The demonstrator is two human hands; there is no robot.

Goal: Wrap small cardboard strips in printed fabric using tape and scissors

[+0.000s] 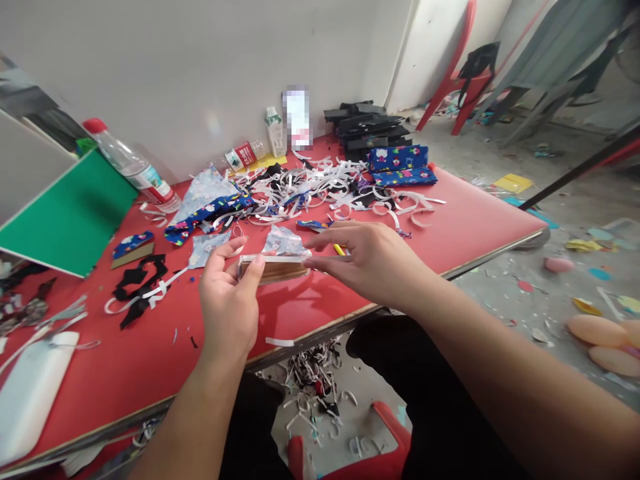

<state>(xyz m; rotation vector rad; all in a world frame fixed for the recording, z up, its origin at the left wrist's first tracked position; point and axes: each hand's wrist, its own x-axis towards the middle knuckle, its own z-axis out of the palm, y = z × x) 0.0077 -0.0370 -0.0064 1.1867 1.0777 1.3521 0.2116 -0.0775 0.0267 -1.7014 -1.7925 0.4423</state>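
Observation:
Above the front of the red table, my left hand (227, 303) grips the left end of a flat brown board with a pale top edge (281, 271), its thumb on the near face. My right hand (370, 260) pinches the board's right end between thumb and fingers. The board is seen nearly edge-on, so its far face is hidden. Just behind it lie a light blue patterned fabric scrap (283, 240) and a small yellow item (339, 249), partly covered by my right hand.
White strips (320, 187) and fabric scraps heap on the red table (480, 207). Folded blue patterned fabric (400, 165) and a black stack (370, 127) stand behind. At left are a bottle (135, 167), green board (70, 213) and white device (37, 397). Litter covers the floor.

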